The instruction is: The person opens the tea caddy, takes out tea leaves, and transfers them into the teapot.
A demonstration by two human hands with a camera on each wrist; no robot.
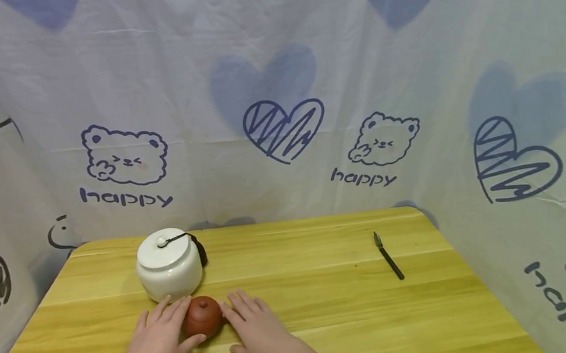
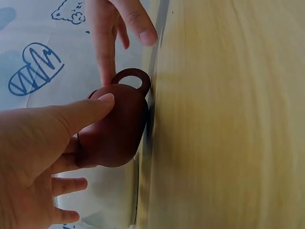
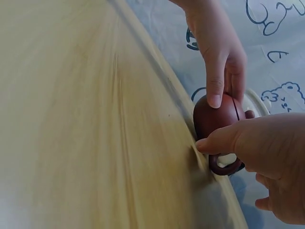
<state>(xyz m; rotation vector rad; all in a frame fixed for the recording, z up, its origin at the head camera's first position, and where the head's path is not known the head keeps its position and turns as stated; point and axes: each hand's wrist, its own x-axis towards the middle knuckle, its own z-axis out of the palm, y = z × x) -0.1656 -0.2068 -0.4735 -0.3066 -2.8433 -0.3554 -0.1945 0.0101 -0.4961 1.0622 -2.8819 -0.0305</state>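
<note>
A small reddish-brown clay teapot (image 1: pixel 204 321) with a knobbed lid stands upright on the table, between both hands. My left hand (image 1: pixel 156 344) holds its left side; in the left wrist view the thumb lies against the round body (image 2: pixel 121 131) and fingers reach behind it. On the opposite side, near the loop handle (image 2: pixel 146 86), is my right hand (image 1: pixel 261 331). Its fingers are extended, with a fingertip at the teapot's edge; whether it presses there I cannot tell. Just behind the left hand sits a white lidded jar (image 1: pixel 170 275) with a black tassel.
A slim dark knife-like tool (image 1: pixel 389 257) lies on the right part of the wooden table (image 1: pixel 331 312). Printed cloth (image 1: pixel 200 151) with hearts and bears hangs behind the table and along both sides.
</note>
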